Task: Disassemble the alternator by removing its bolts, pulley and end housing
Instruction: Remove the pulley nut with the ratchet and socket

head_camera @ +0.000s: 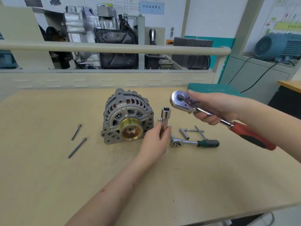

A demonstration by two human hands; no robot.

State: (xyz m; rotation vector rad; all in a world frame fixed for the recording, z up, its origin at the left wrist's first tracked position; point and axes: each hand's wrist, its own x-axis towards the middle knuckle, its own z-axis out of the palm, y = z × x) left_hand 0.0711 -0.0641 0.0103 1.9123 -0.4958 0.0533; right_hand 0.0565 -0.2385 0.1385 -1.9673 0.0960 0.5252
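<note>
Left hand (157,137) grips upright socket (165,119) by alternator (127,115); right hand (211,107) clamps raised ratchet (184,101).

Head camera looks forward and down, close over the table (48,176)

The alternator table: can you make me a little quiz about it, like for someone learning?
1. True or false: the gold pulley is still on the alternator.
2. Which hand holds the long socket? A. left hand B. right hand
3. Fill in: the big ratchet in the right hand has a ___ handle.

Key
1. True.
2. A. The left hand grips it upright; the right hand holds the ratchet in the air.
3. Red. The small ratchet lying on the table has a green and black one.
</note>
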